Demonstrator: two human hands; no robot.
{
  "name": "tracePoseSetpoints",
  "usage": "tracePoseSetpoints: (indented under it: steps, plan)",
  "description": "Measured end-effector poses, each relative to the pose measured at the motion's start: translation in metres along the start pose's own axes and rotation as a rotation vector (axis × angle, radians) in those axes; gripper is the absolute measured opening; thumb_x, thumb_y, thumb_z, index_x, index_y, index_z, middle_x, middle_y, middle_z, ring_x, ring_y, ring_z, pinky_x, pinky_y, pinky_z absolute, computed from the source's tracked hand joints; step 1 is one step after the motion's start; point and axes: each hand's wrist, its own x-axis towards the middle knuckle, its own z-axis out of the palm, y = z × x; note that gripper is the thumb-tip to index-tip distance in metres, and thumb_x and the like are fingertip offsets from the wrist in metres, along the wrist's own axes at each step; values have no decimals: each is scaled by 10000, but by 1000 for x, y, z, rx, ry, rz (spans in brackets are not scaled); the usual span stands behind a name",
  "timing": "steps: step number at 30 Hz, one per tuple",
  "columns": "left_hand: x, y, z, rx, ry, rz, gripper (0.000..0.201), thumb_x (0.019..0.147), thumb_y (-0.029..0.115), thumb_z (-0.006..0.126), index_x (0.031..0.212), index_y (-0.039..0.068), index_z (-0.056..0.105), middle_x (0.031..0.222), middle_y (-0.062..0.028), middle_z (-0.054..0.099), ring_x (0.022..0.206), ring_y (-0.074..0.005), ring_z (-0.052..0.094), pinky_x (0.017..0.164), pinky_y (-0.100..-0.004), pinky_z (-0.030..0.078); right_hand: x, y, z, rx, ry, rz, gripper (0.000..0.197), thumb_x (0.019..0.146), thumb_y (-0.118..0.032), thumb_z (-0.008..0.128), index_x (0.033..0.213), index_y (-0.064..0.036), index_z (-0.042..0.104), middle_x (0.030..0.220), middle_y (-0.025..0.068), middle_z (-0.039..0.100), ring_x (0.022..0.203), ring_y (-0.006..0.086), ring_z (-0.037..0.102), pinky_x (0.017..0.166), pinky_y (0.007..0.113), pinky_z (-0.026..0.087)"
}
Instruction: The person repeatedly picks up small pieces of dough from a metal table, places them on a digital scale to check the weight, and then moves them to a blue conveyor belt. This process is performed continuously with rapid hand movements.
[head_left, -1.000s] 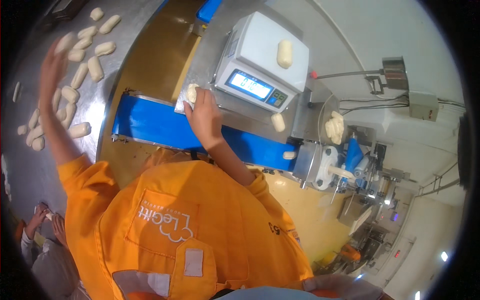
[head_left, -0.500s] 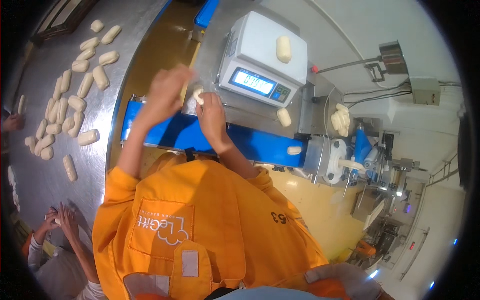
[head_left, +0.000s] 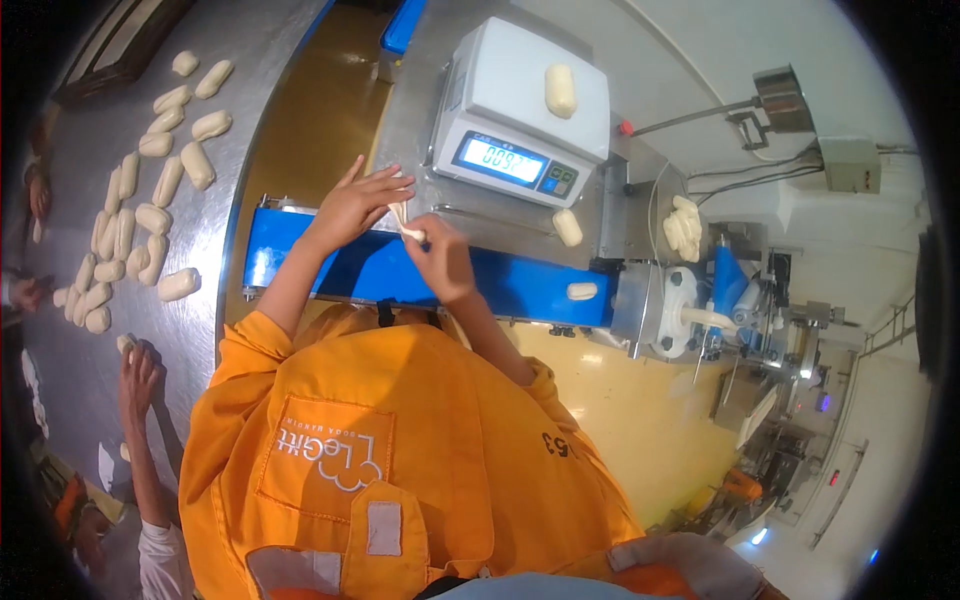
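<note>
A strip of soft pale dough (head_left: 403, 219) is stretched between my two hands above the blue conveyor belt's far edge. My left hand (head_left: 360, 208) has its fingers extended over the upper end of the strip, which runs from near its fingertips. Closed around the lower end is my right hand (head_left: 443, 258), with a small lump showing at its fingers. Just beyond to the right stands a white digital scale (head_left: 490, 90) with a lit display. A dough roll (head_left: 561, 91) lies on its pan, and another dough roll (head_left: 567, 228) rests by its front corner.
A blue conveyor belt (head_left: 520, 290) crosses before me, carrying a small dough piece (head_left: 581, 291). At right are a dough machine (head_left: 683, 320) and a dough heap (head_left: 682, 230). Several rolls lie on the steel table (head_left: 215, 320) at left, where a co-worker's hand (head_left: 140, 380) touches dough.
My left hand has come down to the dough, and my right hand has drawn back toward me, stretching it into a strip. The scale's reading differs. Co-workers' hands at left have shifted.
</note>
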Motion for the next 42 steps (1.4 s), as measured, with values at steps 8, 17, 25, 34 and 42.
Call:
tracePoseSetpoints:
  steps: [8,17,25,34,42]
  plan:
    - [1,6,8,-45,42,-83,366,889,81,529,1230,193,601,1333,28,548,1329,-207,409,1156,-514,167,-19,-13,-83,951,-199,324,176,882,-81,605,1018,29,627,958,83,660,867,138,618,777,287,511]
    - [-3,11,12,-103,62,-134,384,883,56,502,1237,179,587,1364,-4,519,1360,-232,363,1152,-519,173,135,-13,-208,687,917,-34,251,901,-72,622,1126,28,574,956,93,633,946,172,628,842,277,522]
    - [-1,17,12,-164,83,-140,398,879,50,502,1247,181,582,1359,-7,521,1360,-236,362,1148,-526,177,176,55,-185,-414,583,134,515,900,-463,537,859,29,683,899,248,658,890,413,606,816,466,449]
    - [-3,20,5,-162,85,-177,440,856,19,482,1256,180,574,1363,-16,513,1356,-243,367,1149,-521,181,60,25,-174,-352,806,-59,221,911,-139,555,1051,8,641,974,148,613,899,259,568,818,373,445]
    - [4,34,-3,-148,41,-159,514,847,105,505,1357,170,482,1400,-33,480,1368,-246,349,1160,-516,123,-97,35,-45,-55,430,124,152,866,6,555,974,-40,651,938,89,630,802,178,587,696,272,462]
